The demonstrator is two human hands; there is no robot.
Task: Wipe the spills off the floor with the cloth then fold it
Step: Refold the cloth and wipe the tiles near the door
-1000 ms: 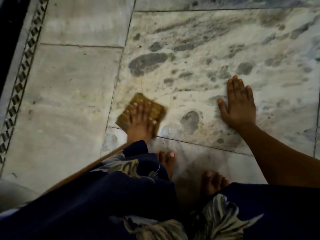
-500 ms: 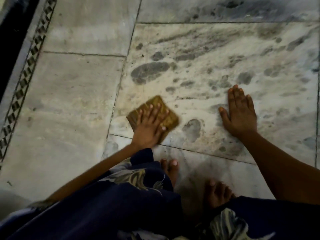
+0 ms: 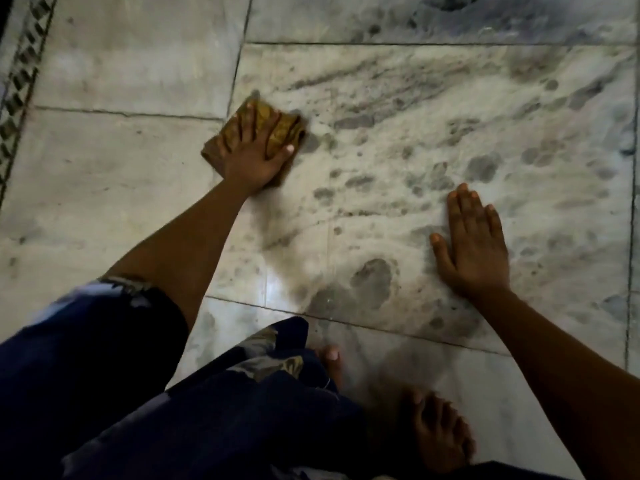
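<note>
The left hand (image 3: 254, 152) is pressing flat on the folded yellow-brown cloth (image 3: 278, 128), fingers straight and slightly spread, thumb out over its right side. The cloth is lying on the marble floor (image 3: 114, 188) by a tile joint, left arm reaching forward. The right hand (image 3: 472, 244) is resting palm-down on the wet-marked tile, fingers straight and close together, arm propping the body

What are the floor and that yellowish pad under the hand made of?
The floor looks like polished stone, probably marble: large pale slabs with grey veining and blotches, thin joints, and a glossy reflection near the feet. The cloth under the left hand seems to be soft woven fabric, mustard-brown and matte; it is folded into a pad with rumpled edges. The exact fibre cannot be told.
</note>
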